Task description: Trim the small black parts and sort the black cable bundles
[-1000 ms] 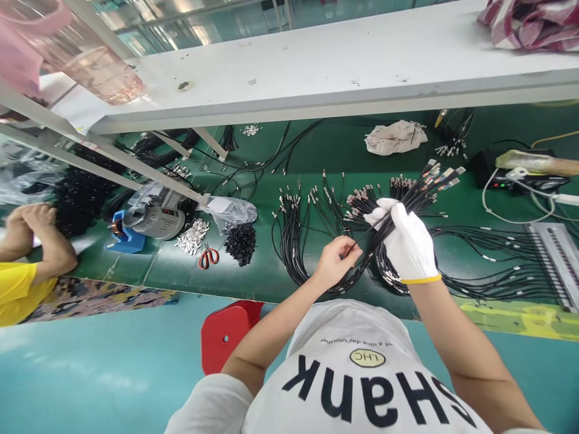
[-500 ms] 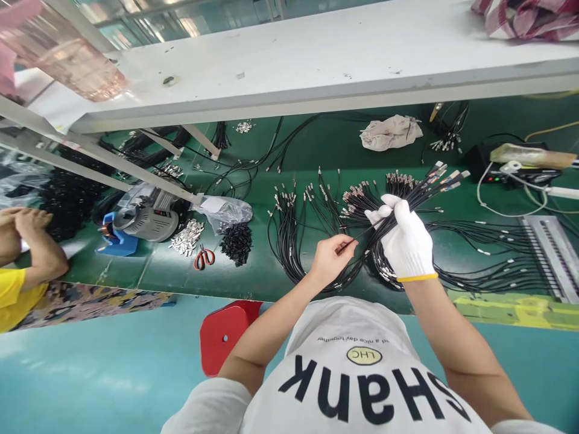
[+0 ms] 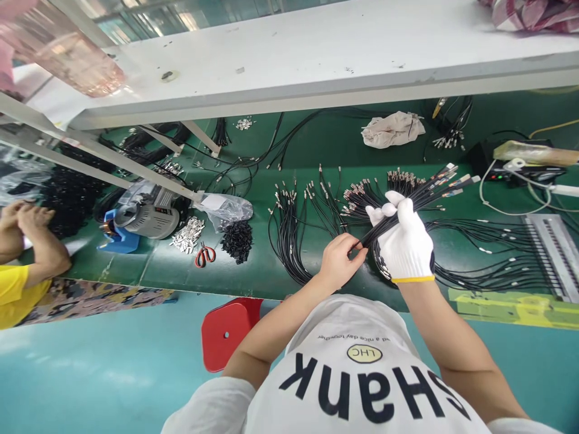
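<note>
A bundle of black cables (image 3: 384,228) runs between my two hands above the green bench. My right hand (image 3: 404,244), in a white glove with a yellow cuff, is closed around the bundle. Past the glove, stripped ends with coloured wires and metal tips fan out to the upper right. Bare, my left hand (image 3: 342,260) is closed on the bundle's lower left part; its fingertips pinch the cables. Behind the glove lies a pile of cables with metal connectors (image 3: 362,196). Further left, another group of black cables (image 3: 289,238) curves along the bench.
Scissors with red handles (image 3: 205,256), small black sleeves (image 3: 237,242), pale metal parts (image 3: 187,235) and a grey machine (image 3: 151,218) sit at left. A slotted metal fixture (image 3: 554,256) stands at right. A white shelf (image 3: 289,66) overhangs the bench (image 3: 253,274). A co-worker's hands (image 3: 28,220) are far left.
My left hand has moved slightly right and closer to the glove, along the bundle. The cable tips beyond my right hand reach a little further right. The view has shifted slightly.
</note>
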